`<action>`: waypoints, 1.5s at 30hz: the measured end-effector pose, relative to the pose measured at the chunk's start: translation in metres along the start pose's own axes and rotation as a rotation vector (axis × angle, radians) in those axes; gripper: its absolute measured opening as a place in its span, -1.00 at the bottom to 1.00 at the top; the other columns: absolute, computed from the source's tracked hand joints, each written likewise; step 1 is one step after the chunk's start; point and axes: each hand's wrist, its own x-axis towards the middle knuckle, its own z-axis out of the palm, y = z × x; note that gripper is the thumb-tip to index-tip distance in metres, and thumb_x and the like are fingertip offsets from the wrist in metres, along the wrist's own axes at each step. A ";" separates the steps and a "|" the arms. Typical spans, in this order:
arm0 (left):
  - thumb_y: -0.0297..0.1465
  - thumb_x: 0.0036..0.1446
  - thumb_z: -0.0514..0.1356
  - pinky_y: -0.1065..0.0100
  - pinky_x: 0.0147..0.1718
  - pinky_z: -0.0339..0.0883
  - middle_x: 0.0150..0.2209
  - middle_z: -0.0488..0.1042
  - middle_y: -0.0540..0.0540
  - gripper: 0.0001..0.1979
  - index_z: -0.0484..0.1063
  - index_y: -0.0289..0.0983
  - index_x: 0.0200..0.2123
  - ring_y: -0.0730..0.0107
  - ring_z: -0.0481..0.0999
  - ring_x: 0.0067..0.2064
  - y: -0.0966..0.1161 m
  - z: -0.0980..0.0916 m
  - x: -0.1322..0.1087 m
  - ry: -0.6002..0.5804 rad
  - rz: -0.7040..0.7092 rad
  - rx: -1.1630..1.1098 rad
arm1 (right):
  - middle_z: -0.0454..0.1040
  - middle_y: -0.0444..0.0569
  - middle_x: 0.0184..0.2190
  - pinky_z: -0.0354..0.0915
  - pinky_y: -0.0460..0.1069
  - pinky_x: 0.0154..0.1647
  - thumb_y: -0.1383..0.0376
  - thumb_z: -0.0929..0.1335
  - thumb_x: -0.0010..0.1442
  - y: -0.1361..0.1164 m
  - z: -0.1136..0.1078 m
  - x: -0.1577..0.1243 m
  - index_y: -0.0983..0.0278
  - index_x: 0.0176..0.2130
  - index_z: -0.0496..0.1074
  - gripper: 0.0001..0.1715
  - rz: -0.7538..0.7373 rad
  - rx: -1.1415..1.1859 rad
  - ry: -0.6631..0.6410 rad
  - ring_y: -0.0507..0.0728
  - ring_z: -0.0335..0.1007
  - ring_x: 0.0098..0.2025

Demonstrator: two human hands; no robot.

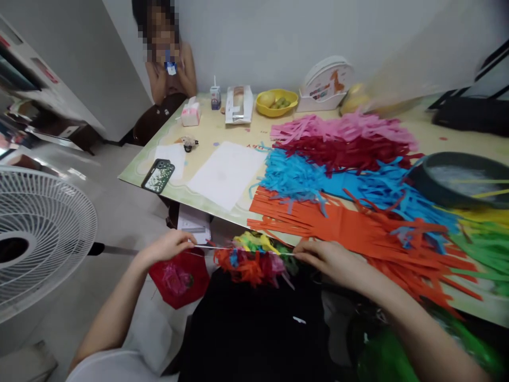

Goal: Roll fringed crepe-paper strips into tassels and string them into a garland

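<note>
Over my lap, a thin white string (210,247) is stretched between my two hands. My left hand (170,249) pinches one end, and my right hand (328,260) grips the other end near the table edge. A bundle of colourful paper strips (254,262), in orange, yellow, pink, blue and green, hangs along the middle of the string. Just beyond my right hand, orange fringed paper (338,223) reaches over the table edge. Behind it lie blue fringed paper (294,172), dark red fringed paper (338,151) and pink fringed paper (345,127).
White paper sheets (228,172) and a phone (159,175) rest on the table's left part. A grey bowl (441,191) stands right, a yellow fruit dish (274,109) at the back. A person (170,79) sits far left holding a blue item. A fan (43,239) stands left.
</note>
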 end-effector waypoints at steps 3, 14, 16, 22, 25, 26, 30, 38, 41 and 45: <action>-0.25 0.25 0.04 0.45 -0.34 0.21 -0.38 0.52 -0.06 -0.69 0.51 -0.31 -0.32 0.40 0.41 -0.37 -0.001 -0.009 -0.016 -0.054 0.034 -0.035 | 0.58 0.04 -0.32 0.30 0.04 -0.23 0.02 0.25 0.22 -0.003 -0.003 -0.008 0.20 -0.31 0.52 -0.61 -0.030 0.093 0.021 0.21 0.47 -0.29; -0.17 0.22 0.13 0.47 -0.46 0.28 -0.41 0.52 -0.06 -0.68 0.47 -0.32 -0.35 0.50 0.45 -0.47 0.016 0.020 -0.027 -0.263 0.027 -0.466 | 0.37 -0.13 -0.61 0.14 -0.06 -0.46 -0.09 0.24 0.26 -0.011 0.020 -0.032 0.26 -0.41 0.37 -0.49 0.020 0.441 -0.216 0.03 0.24 -0.54; -0.14 0.18 0.18 0.48 -0.49 0.30 -0.44 0.52 -0.07 -0.66 0.47 -0.34 -0.37 0.50 0.45 -0.49 0.017 0.024 -0.028 -0.349 0.011 -0.492 | 0.41 -0.12 -0.62 0.16 -0.05 -0.45 -0.13 0.25 0.24 -0.012 0.020 -0.035 0.26 -0.40 0.36 -0.47 0.038 0.528 -0.237 0.04 0.26 -0.55; -0.04 0.17 0.15 0.48 -0.56 0.31 -0.58 0.47 -0.01 -0.59 0.41 -0.32 -0.33 0.49 0.45 -0.58 0.038 0.054 -0.030 -0.081 -0.076 -0.739 | 0.60 0.05 -0.40 0.31 0.03 -0.28 -0.18 0.32 0.14 -0.027 0.054 -0.029 0.24 -0.36 0.27 -0.46 0.107 0.883 -0.232 0.13 0.49 -0.37; -0.01 0.17 0.13 0.44 -0.52 0.37 -0.54 0.53 -0.06 -0.54 0.46 -0.34 -0.27 0.45 0.50 -0.56 0.055 0.093 -0.027 -0.256 -0.013 -0.783 | 0.60 0.13 -0.22 0.36 0.08 -0.19 -0.15 0.40 0.07 -0.047 0.086 -0.021 0.24 -0.37 0.21 -0.44 0.163 1.153 -0.347 0.18 0.56 -0.25; -0.04 0.20 0.12 0.42 -0.47 0.40 -0.50 0.55 -0.09 -0.56 0.49 -0.33 -0.26 0.43 0.53 -0.51 0.058 0.109 -0.024 -0.274 0.043 -0.727 | 0.59 0.13 -0.19 0.36 0.09 -0.13 -0.12 0.42 0.06 -0.052 0.097 -0.017 0.24 -0.37 0.21 -0.46 0.161 1.245 -0.359 0.18 0.56 -0.22; -0.34 0.22 0.14 0.35 -0.29 0.41 -0.45 0.57 -0.12 -0.76 0.54 -0.27 -0.42 0.33 0.55 -0.36 0.061 0.161 -0.013 -0.159 0.321 -0.114 | 0.54 -0.03 -0.36 0.36 -0.02 -0.24 0.01 0.48 0.03 -0.061 0.125 -0.001 0.24 -0.40 0.24 -0.54 0.141 1.511 -0.196 0.06 0.50 -0.38; -0.28 0.22 0.18 0.16 -0.02 0.35 0.00 0.49 -0.29 -0.59 0.33 -0.27 0.11 0.12 0.49 0.01 0.085 0.107 -0.002 0.242 0.395 0.042 | 0.27 -0.17 -0.54 0.09 -0.10 -0.47 0.00 0.38 0.15 -0.058 0.091 0.006 0.28 -0.48 0.31 -0.57 -0.082 0.888 -0.055 -0.01 0.13 -0.50; -0.29 0.05 0.35 0.26 -0.04 0.36 0.03 0.47 -0.24 -0.31 0.18 -0.29 0.20 0.20 0.49 0.02 0.082 0.100 0.033 0.101 0.525 -0.299 | 0.33 -0.13 -0.50 0.14 -0.07 -0.42 0.02 0.32 0.21 -0.062 0.068 -0.001 0.28 -0.46 0.33 -0.59 -0.146 0.776 -0.030 0.02 0.19 -0.46; -0.29 0.11 0.29 0.32 -0.07 0.32 -0.25 0.54 -0.11 -0.75 0.46 -0.32 -0.18 0.29 0.51 -0.16 0.071 0.100 0.063 0.005 0.565 -0.174 | 0.40 -0.09 -0.50 0.17 -0.08 -0.42 0.04 0.28 0.26 -0.060 0.049 -0.012 0.29 -0.43 0.39 -0.59 -0.160 0.635 -0.011 0.04 0.25 -0.45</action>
